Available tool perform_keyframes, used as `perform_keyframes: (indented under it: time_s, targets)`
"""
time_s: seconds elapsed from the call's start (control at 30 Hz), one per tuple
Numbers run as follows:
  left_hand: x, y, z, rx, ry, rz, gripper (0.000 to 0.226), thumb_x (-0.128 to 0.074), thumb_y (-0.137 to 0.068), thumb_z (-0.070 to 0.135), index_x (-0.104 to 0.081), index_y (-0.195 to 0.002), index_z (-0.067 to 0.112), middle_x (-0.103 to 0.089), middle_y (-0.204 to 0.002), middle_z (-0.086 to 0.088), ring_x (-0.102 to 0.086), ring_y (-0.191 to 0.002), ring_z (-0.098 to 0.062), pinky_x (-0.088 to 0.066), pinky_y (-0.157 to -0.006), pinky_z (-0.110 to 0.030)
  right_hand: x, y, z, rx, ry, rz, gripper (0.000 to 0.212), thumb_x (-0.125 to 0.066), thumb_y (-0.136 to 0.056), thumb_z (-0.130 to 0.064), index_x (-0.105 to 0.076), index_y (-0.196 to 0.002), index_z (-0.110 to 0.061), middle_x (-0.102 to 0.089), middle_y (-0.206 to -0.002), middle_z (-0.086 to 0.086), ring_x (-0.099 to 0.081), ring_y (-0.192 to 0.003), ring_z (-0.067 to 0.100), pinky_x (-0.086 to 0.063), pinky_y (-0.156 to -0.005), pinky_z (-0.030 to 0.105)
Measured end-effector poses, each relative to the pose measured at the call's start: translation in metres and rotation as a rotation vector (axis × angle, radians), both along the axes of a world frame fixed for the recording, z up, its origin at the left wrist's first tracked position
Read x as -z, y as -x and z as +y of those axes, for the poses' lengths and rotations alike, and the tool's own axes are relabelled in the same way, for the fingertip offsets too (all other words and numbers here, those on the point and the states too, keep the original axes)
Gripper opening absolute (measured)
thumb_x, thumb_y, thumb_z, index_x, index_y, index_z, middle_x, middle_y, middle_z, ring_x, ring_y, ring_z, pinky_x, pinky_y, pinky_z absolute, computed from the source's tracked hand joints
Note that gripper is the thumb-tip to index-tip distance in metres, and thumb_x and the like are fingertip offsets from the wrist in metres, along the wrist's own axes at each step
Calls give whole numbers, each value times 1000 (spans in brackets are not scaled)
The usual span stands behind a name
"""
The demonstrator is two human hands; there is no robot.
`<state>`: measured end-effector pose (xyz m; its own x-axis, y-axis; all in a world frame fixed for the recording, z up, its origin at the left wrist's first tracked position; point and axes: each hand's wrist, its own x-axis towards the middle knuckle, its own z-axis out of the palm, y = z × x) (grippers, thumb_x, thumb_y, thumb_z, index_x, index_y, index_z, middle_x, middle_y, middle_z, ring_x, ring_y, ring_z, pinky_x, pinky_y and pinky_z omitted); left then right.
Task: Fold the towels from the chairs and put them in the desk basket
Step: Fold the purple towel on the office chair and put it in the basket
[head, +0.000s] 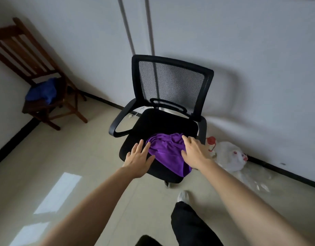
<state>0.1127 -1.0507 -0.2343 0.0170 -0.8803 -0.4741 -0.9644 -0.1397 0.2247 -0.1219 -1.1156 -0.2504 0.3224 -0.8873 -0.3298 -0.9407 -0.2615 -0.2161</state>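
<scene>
I am holding both hands out, palms down, over the purple towel (166, 153), which is lying crumpled on the front of the seat of the black chair (163, 122). My left hand (139, 161) is spread flat, its fingers (138, 148) straight and released, their tips sitting at the towel's left edge with the bunched folds just beyond them. My right hand (194, 153) is also released, its fingers (187, 139) loosely spread across the towel's right side. I cannot tell whether either hand is actually touching the cloth, and neither is grasping anything. Far beyond my left fingers, a blue towel (42, 90) is lying on a wooden chair (20, 48) in the corner. Just right of my right fingers, a red-capped bottle (211, 140) and a white bag (229, 155) are sitting on the floor (82, 142) by the wall (259, 68).
</scene>
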Motion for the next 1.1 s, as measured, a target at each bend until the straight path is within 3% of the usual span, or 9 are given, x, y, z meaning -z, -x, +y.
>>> perform_keyframes:
  time_s: [0.17,0.4,0.57,0.67,0.77,0.87,1.0,1.1]
  targets:
    - [45,1,-68,-51,-53,57,66,-28,-100,55,-6,-156,27,-1,-165,0,0,-151,-24,-20,-118,-53,64,-14,-49,60,-182,-71,61,-51,-97,-31,-27,-151,-14,-50,-138,15,-54,-121,34,-52,-88,45]
    - [174,-6,-120,93,-167,115,50,-36,-102,32,-30,-151,22,-26,-160,-1,-21,-147,-23,-31,-115,-46,193,-43,-59,464,-563,-198,69,-53,-97,-36,-25,-154,-11,-37,-152,19,-39,-139,35,-37,-108,44]
    - [262,-6,-128,291,-234,84,55,-48,-95,21,-33,-148,19,-31,-156,-5,-26,-143,-28,-35,-108,-48,269,-59,-25,841,-461,-139,77,-64,-90,-31,-26,-151,-4,-37,-147,23,-39,-134,40,-39,-106,47]
    - [294,-13,-130,399,-212,-10,60,-54,-91,28,-34,-147,20,-42,-147,-7,-35,-136,-29,-33,-108,-49,293,-69,-6,921,-355,-101,64,-69,-84,-27,-42,-137,-2,-49,-132,25,-46,-124,43,-43,-97,47]
    - [305,-37,-135,469,-163,-91,55,-56,-89,25,-41,-142,20,-54,-130,-9,-46,-123,-32,-36,-102,-49,301,-79,-4,940,-359,-177,45,-67,-85,-21,-51,-123,-4,-59,-120,23,-57,-112,41,-45,-88,44]
    - [307,-71,-137,523,-108,-182,38,-53,-88,14,-54,-126,16,-61,-116,-10,-50,-114,-33,-37,-95,-45,298,-94,-2,812,-347,-224,44,-67,-86,-20,-52,-124,-6,-59,-117,20,-58,-109,40,-45,-86,43]
    - [302,-129,-139,415,-104,-338,32,-56,-79,4,-59,-110,12,-63,-107,-13,-52,-110,-34,-30,-104,-50,298,-117,-1,539,-485,-320,49,-67,-87,-22,-50,-133,-11,-62,-117,11,-60,-108,33,-47,-89,39]
    - [301,-153,-134,366,-99,-387,36,-61,-70,3,-58,-106,9,-61,-104,-16,-50,-109,-35,-19,-112,-60,300,-125,1,487,-516,-361,47,-65,-89,-20,-52,-134,-15,-64,-108,3,-64,-98,26,-52,-84,38]
